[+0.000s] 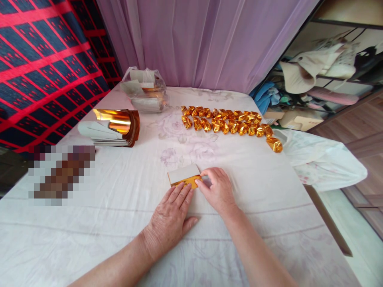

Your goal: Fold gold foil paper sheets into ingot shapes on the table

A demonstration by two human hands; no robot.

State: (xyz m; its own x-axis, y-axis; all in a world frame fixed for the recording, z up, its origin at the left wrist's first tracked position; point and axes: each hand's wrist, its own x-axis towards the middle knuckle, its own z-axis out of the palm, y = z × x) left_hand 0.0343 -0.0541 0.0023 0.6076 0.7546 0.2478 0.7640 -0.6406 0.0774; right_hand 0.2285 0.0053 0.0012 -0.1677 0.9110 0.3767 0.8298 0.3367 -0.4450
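A small sheet of gold foil paper (184,173) with a pale back lies on the table in front of me, its near edge folded over so a gold strip shows. My left hand (173,211) lies flat with its fingers stretched out, the fingertips pressing on the gold strip. At the right end of the sheet, my right hand (218,189) pinches the paper between thumb and forefinger. Farther back on the right, folded gold foil pieces (224,126) sit in two rows, and one more piece (274,144) lies at their near right end.
Curled gold sheets (119,121) are stacked at the left, with a clear plastic bag (146,99) of more sheets behind them. A blurred-out object (62,173) lies at the left edge. White plastic (326,159) hangs past the right edge, below a cluttered shelf (323,75).
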